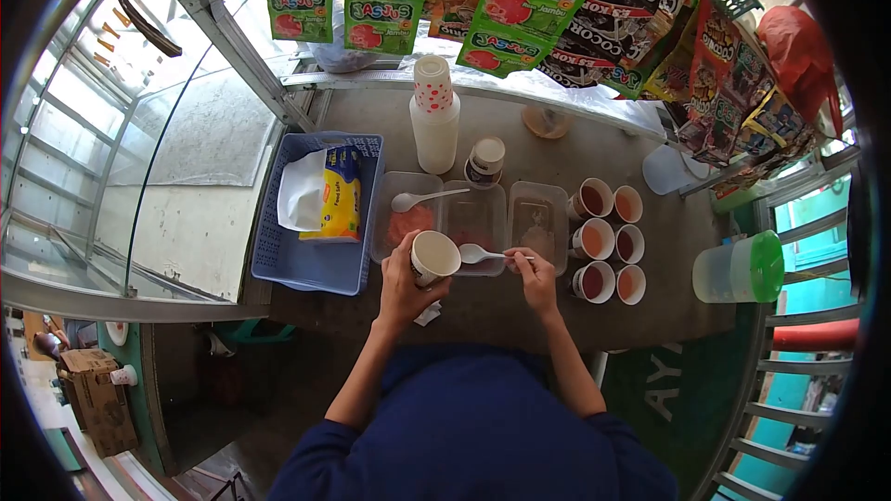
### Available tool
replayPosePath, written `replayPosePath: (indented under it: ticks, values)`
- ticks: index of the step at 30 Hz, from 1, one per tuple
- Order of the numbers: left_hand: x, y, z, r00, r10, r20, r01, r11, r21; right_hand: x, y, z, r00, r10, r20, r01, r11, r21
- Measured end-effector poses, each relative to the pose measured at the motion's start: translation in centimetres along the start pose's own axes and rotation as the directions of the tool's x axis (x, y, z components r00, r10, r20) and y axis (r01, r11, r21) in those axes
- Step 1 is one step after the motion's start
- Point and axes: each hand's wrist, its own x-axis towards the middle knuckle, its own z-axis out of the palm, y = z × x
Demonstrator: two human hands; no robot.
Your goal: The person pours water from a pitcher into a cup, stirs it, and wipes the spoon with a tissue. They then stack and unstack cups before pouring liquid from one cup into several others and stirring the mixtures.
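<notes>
My left hand [401, 284] grips a white paper cup [433, 254], tilted with its open mouth towards me, above the near edge of the counter. My right hand [537, 275] holds a white plastic spoon [475, 253] by its handle, the bowl right beside the cup's rim. Just behind them sit three clear plastic tubs: the left tub [408, 215] holds pinkish filling and a second white spoon [422, 198], the middle tub [475, 213] reddish filling, the right tub [537, 216] pale filling.
Several small cups of brown and orange liquid [608, 241] stand right of the tubs. A blue basket [316, 255] with a yellow packet lies left. A stack of paper cups [434, 125], a small jar [484, 161], a green-lidded jug [740, 268] and hanging sachets [520, 0] surround the counter.
</notes>
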Motion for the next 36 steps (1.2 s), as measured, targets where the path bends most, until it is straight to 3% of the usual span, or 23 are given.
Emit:
replayPosePath:
  ticks: [5, 9, 12, 14, 17, 18, 20, 21, 23, 30, 32, 36]
  values:
    - [0.0, -0.5, 0.2, 1.0, -0.002, 0.023, 0.001, 1.0, 0.028, 0.2, -0.6, -0.4, 0.993, 0.035, -0.115, -0.014, 0.985, 0.174]
    - [0.1, -0.7, 0.5, 0.999, -0.023, 0.049, 0.021, 0.999, 0.044, -0.4, -4.2, -1.1, 0.992, 0.05, -0.115, -0.021, 0.97, 0.243]
    - [0.1, -0.4, 0.5, 0.998, -0.02, 0.056, 0.017, 0.999, 0.05, -1.3, -7.2, -0.9, 0.995, -0.005, -0.096, 0.031, 0.962, 0.27]
    - [0.2, -0.4, 0.6, 0.998, -0.018, 0.058, 0.016, 0.999, 0.031, -1.9, -8.3, -0.8, 0.976, -0.156, 0.152, 0.131, 0.979, 0.159]
    - [0.2, -0.6, 0.7, 0.999, 0.001, 0.051, -0.002, 1.0, 0.025, -2.0, -8.5, -0.6, 0.979, -0.195, 0.067, 0.176, 0.96, 0.216]
    - [0.0, -0.9, 0.8, 0.999, 0.0, 0.035, 0.0, 1.0, 0.012, -1.7, -8.1, -0.6, 0.978, -0.194, 0.071, 0.175, 0.961, 0.216]
    - [-0.1, -0.8, 0.8, 1.0, -0.002, 0.016, 0.002, 1.0, -0.003, -0.6, -6.1, -0.6, 0.984, -0.105, -0.145, 0.126, 0.982, 0.139]
    - [-0.2, -0.6, 0.6, 0.999, -0.043, 0.024, 0.043, 0.999, 0.002, -0.4, -5.0, -0.5, 0.984, -0.107, -0.145, 0.128, 0.982, 0.138]
    - [-0.2, -0.5, 0.6, 0.996, -0.08, 0.031, 0.08, 0.997, 0.006, -0.2, -2.9, -0.2, 0.995, -0.073, -0.072, 0.069, 0.996, -0.057]
    - [-0.4, -1.1, 0.6, 0.996, -0.093, 0.018, 0.093, 0.995, -0.025, -0.4, -0.4, 0.2, 0.998, 0.009, -0.055, -0.007, 0.999, 0.035]
    - [-0.4, -1.2, 0.6, 0.995, -0.101, 0.023, 0.102, 0.994, -0.041, -0.2, -1.0, -0.2, 0.996, 0.034, -0.085, -0.018, 0.983, 0.182]
    - [-0.2, -1.1, 0.7, 0.993, -0.112, 0.037, 0.113, 0.993, -0.024, -0.7, -4.3, -0.9, 0.995, 0.007, -0.101, 0.014, 0.977, 0.212]
